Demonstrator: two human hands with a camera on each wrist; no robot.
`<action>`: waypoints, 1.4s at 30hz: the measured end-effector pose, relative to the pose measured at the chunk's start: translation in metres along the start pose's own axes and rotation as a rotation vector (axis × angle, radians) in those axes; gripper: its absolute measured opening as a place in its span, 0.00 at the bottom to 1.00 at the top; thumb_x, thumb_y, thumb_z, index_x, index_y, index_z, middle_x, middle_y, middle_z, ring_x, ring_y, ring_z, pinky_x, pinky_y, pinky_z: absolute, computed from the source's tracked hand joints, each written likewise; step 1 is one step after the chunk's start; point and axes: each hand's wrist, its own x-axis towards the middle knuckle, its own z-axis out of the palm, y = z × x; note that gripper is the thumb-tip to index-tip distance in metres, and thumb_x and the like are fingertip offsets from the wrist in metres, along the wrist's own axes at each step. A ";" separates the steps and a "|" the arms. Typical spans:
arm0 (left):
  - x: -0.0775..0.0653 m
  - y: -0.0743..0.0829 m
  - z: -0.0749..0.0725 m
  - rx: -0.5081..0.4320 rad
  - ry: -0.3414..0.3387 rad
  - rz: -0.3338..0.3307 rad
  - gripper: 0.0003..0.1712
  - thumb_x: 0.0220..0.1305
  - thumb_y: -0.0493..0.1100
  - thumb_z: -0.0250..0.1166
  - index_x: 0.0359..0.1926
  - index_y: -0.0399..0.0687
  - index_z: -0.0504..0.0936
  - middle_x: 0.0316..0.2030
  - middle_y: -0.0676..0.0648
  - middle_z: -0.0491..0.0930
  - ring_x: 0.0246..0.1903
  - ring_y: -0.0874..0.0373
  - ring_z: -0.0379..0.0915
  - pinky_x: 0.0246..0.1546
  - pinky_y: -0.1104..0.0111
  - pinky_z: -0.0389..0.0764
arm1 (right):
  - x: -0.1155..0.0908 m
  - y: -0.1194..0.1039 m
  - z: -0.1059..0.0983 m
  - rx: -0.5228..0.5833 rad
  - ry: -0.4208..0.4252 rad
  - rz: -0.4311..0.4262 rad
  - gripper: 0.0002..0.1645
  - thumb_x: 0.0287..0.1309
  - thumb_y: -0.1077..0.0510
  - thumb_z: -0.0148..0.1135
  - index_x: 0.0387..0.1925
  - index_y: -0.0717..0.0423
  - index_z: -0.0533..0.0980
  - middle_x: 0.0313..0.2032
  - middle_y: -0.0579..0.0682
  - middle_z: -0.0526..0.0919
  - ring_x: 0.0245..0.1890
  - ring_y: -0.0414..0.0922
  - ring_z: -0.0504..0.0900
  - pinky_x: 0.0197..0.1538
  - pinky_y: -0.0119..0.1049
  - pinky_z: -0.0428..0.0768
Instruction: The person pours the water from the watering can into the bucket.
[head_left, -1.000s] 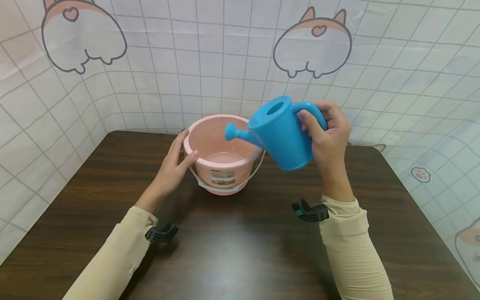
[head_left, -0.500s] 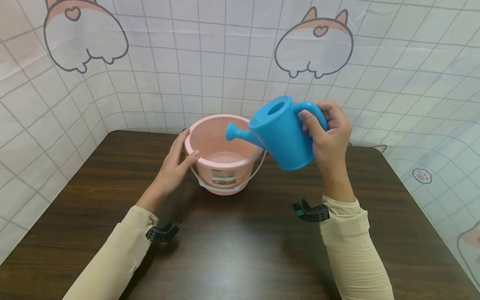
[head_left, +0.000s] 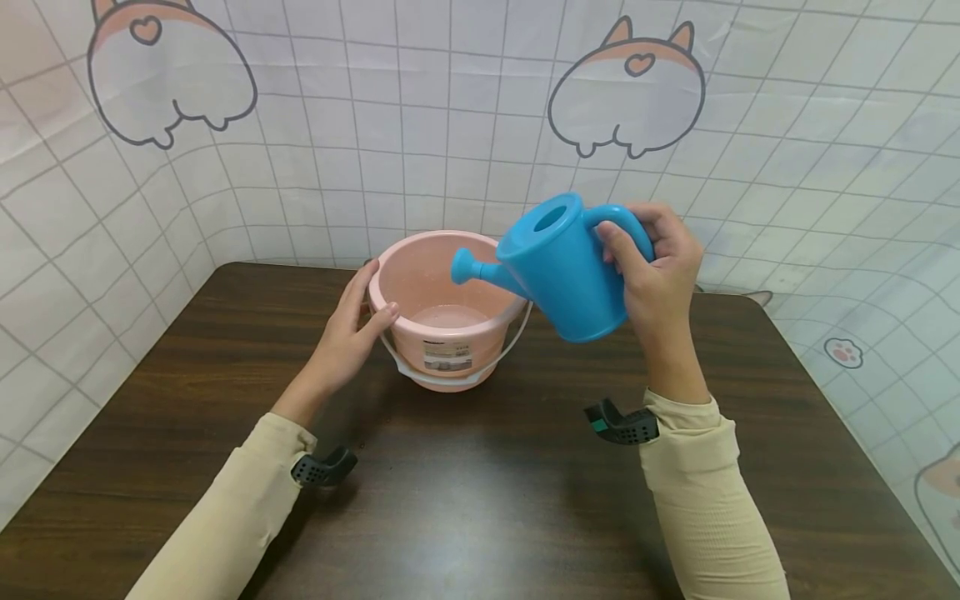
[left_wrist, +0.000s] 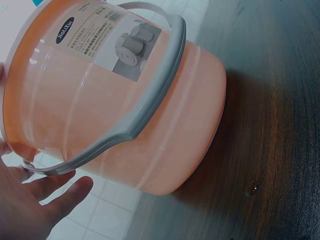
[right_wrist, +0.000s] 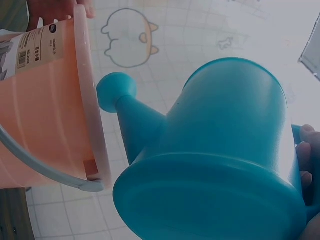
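Observation:
A pink bucket with a paper label and a pale carrying handle stands upright on the dark wooden table. My left hand holds it by the left side of the rim, thumb at the rim and other fingers along the outside. My right hand grips the loop handle of a blue watering can, which is raised and tilted left. Its round spout head overlaps the bucket's opening in the head view. No stream shows at the spout. A shiny, paler patch, like shallow water, covers the bucket's bottom.
A small droplet lies on the table near the bucket. White grid-patterned cloth with cartoon animals hangs close behind the table and along both sides. Each wrist wears a black strap device.

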 end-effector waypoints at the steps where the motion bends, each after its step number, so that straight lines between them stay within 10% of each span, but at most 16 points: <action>1: 0.000 0.000 0.000 0.002 0.001 0.002 0.40 0.70 0.49 0.55 0.76 0.56 0.48 0.75 0.46 0.48 0.69 0.45 0.56 0.67 0.46 0.61 | 0.000 0.000 0.000 -0.002 -0.001 -0.001 0.03 0.60 0.64 0.62 0.36 0.60 0.78 0.22 0.36 0.76 0.23 0.37 0.74 0.31 0.29 0.74; 42: -0.001 0.002 -0.002 -0.019 -0.006 -0.004 0.41 0.68 0.44 0.56 0.77 0.55 0.47 0.76 0.46 0.46 0.71 0.47 0.52 0.68 0.49 0.59 | -0.002 -0.002 0.003 -0.015 -0.032 -0.019 0.15 0.60 0.63 0.63 0.47 0.68 0.78 0.25 0.34 0.79 0.26 0.36 0.77 0.36 0.30 0.77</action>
